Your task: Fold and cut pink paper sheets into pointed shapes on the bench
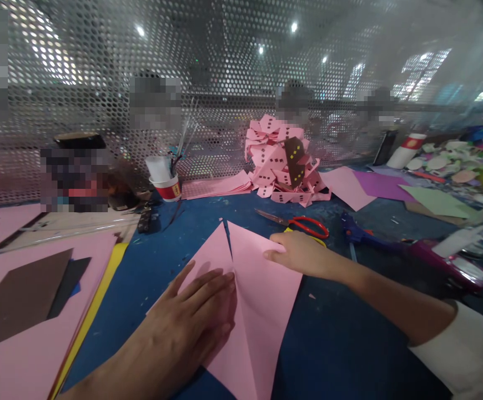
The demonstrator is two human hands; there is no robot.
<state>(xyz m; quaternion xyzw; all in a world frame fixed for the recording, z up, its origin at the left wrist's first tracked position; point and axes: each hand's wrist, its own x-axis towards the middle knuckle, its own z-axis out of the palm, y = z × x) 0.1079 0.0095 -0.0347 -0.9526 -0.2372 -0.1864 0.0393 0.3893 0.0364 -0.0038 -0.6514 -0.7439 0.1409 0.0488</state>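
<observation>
A pink sheet of paper [262, 311] lies on the blue table in front of me, a crease running down its middle and a narrow slit at its far tip. My left hand [187, 311] rests flat on the sheet's left half, fingers stretched toward the crease. With thumb and fingers, my right hand [295, 253] pinches the sheet's upper right edge. Just beyond that hand lies a pair of scissors [308, 225] with red and yellow on the handles, blades pointing left; part of the handles is hidden by the hand.
A pink folded-paper model [272, 161] stands at the back, beside a paper cup [166, 186] of tools. A blue glue gun [362, 233] and a purple stapler-like tool [453, 264] lie right. Stacked pink paper [87, 278] fills the left; coloured sheets [383, 186] lie back right.
</observation>
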